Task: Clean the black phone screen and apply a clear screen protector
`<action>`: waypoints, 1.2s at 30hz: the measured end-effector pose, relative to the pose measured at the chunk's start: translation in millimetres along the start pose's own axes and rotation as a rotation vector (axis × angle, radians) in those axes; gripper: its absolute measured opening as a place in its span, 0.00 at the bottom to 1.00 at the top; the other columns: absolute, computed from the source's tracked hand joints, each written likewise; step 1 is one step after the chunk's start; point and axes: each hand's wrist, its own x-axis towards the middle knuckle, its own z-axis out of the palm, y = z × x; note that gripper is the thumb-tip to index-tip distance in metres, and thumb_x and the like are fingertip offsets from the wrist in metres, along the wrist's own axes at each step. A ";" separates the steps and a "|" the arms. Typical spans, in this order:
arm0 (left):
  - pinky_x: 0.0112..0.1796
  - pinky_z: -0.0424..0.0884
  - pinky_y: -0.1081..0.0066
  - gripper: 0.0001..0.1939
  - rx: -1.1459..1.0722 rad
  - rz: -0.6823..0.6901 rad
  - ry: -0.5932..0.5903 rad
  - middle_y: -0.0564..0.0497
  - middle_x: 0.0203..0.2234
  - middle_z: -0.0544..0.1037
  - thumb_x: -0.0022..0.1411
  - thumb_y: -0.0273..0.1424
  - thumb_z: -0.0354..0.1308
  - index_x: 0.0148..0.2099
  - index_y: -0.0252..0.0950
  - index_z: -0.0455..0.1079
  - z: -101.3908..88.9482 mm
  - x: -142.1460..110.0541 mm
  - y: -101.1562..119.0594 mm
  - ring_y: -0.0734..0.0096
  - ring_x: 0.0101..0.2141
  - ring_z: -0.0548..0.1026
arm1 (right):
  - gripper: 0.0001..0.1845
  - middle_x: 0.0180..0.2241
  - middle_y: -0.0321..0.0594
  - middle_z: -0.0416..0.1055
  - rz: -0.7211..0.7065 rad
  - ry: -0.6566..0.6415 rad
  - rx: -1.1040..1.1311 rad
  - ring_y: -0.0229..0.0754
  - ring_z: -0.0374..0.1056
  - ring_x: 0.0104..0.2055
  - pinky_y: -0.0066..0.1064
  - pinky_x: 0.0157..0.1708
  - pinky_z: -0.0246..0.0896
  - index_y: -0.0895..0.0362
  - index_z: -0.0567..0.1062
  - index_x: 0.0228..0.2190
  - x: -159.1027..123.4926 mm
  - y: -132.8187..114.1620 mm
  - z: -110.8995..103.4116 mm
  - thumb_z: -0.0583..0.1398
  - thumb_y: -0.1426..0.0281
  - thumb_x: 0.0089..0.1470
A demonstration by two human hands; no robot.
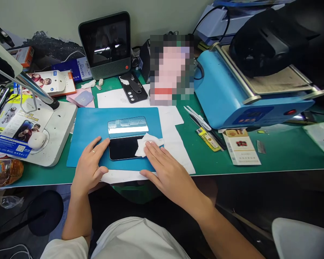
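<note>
Black phone (122, 148): my flat right hand (166, 163) presses tissue (141, 145) on it; my left hand (89, 166), spread, empty, touches its left edge.

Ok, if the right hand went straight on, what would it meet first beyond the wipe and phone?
Likely the clear sheet just beyond the phone; depth is unclear, so the right hand might pass over it.

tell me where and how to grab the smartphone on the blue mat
Perhaps take the smartphone at its left short end, coming from the left with the left hand, which has a fingertip there: the phone lies flat on the blue mat, the white tissue covers its right end and the clear screen protector lies close along its far edge.
</note>
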 end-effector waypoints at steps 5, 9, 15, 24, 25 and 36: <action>0.67 0.62 0.47 0.53 0.000 -0.008 0.002 0.42 0.68 0.72 0.67 0.68 0.27 0.75 0.38 0.61 -0.3 -0.3 0.8 0.42 0.71 0.62 | 0.37 0.70 0.61 0.63 0.029 -0.006 0.004 0.59 0.60 0.73 0.54 0.69 0.63 0.66 0.58 0.72 23.7 7.8 2.5 0.53 0.56 0.73; 0.68 0.60 0.47 0.57 -0.033 -0.019 -0.005 0.40 0.67 0.73 0.65 0.70 0.26 0.76 0.36 0.61 0.2 -1.3 2.2 0.41 0.71 0.62 | 0.41 0.69 0.62 0.65 0.045 0.084 -0.047 0.60 0.63 0.71 0.55 0.66 0.66 0.65 0.50 0.75 3.6 -7.9 5.5 0.56 0.58 0.72; 0.69 0.59 0.48 0.65 -0.073 -0.039 -0.006 0.38 0.67 0.72 0.58 0.74 0.21 0.75 0.32 0.62 0.5 -2.3 2.2 0.39 0.71 0.61 | 0.41 0.67 0.64 0.67 0.029 0.090 -0.087 0.62 0.65 0.69 0.55 0.64 0.69 0.68 0.52 0.74 -5.5 -18.0 6.7 0.56 0.59 0.72; 0.68 0.61 0.47 0.62 -0.038 -0.028 -0.017 0.38 0.67 0.72 0.60 0.72 0.22 0.75 0.34 0.62 -2.4 -2.2 0.6 0.40 0.71 0.62 | 0.36 0.66 0.67 0.66 0.028 0.122 -0.109 0.63 0.66 0.69 0.52 0.66 0.68 0.76 0.69 0.64 16.5 -30.9 14.5 0.55 0.56 0.72; 0.68 0.61 0.46 0.62 -0.032 -0.020 -0.011 0.38 0.67 0.72 0.60 0.72 0.22 0.75 0.34 0.62 -2.5 -1.9 0.7 0.40 0.71 0.62 | 0.36 0.66 0.67 0.67 0.013 0.120 -0.106 0.62 0.66 0.68 0.51 0.65 0.68 0.76 0.70 0.63 15.1 -35.3 13.9 0.55 0.55 0.72; 0.68 0.61 0.48 0.59 -0.048 -0.009 0.015 0.40 0.68 0.71 0.63 0.71 0.24 0.75 0.36 0.62 1.4 -1.1 -4.1 0.42 0.71 0.63 | 0.43 0.68 0.68 0.64 -0.055 0.059 -0.029 0.62 0.64 0.70 0.51 0.68 0.64 0.76 0.69 0.65 29.2 -54.2 15.9 0.60 0.50 0.66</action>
